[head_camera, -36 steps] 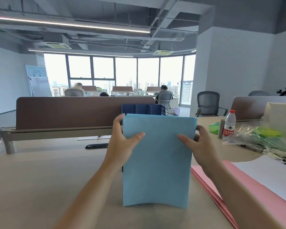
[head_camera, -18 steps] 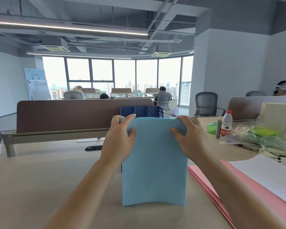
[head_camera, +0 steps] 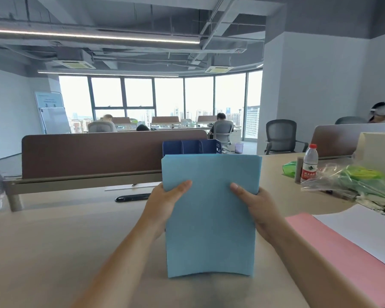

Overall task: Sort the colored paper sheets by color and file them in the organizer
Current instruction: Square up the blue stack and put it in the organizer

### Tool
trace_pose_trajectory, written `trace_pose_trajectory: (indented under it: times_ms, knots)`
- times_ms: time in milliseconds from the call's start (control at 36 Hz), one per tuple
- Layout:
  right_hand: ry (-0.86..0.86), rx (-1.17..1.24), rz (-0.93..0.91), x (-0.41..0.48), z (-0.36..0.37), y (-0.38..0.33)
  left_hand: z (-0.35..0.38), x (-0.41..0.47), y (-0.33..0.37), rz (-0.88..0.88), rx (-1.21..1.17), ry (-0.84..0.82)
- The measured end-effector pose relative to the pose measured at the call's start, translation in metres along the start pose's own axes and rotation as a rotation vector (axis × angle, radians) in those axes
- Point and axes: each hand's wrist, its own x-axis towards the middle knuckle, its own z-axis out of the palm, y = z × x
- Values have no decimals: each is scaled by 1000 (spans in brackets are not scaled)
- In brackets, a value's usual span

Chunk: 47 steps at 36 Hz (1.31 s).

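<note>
Your blue sheets (head_camera: 210, 230) are plain; the organizer (head_camera: 191, 147) is navy; right of your right grip (head_camera: 257, 205), pink sheets (head_camera: 333, 247) and seemingly white paper (head_camera: 365, 232).

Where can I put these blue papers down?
The biggest bare patch of desk is left of the left hand gripping the blue papers, between the black object and the near edge. A smaller one lies between the right hand and the water bottle. The right side is crowded: pink sheets, white sheet, plastic bags.
</note>
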Motion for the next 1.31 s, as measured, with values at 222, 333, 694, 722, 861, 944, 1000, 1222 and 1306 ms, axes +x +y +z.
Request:
trace_pose_trajectory:
  times_ms: [222, 333, 694, 722, 861, 944, 1000, 1222, 1306]
  knots:
    - [78, -95, -62, 13, -5, 2, 15, 5, 0, 55, 88, 116]
    - [34, -62, -49, 8, -12, 11, 9, 3, -11, 31, 132, 92]
    - [24, 71, 94, 0, -14, 28, 4, 3, -35, -55, 59, 13]
    - [39, 66, 78, 4, -14, 25, 5, 5, -32, -45, 64, 29]
    - [63, -14, 34, 9, -13, 26, 14, 6, -34, -54, 81, 109]
    - [39, 1, 73, 1, -15, 39, 16, -1, -49, -98, 115, 121]
    - [44, 8, 58, -2, -17, 37, 14, -2, -48, -81, 135, 139]
    - [235, -204, -218, 14, -17, -11, 18, 11, 0, 289, 267, 262]
    - [262, -369, -362, 17, -14, -27, 22, 12, 15, 451, 473, 281]
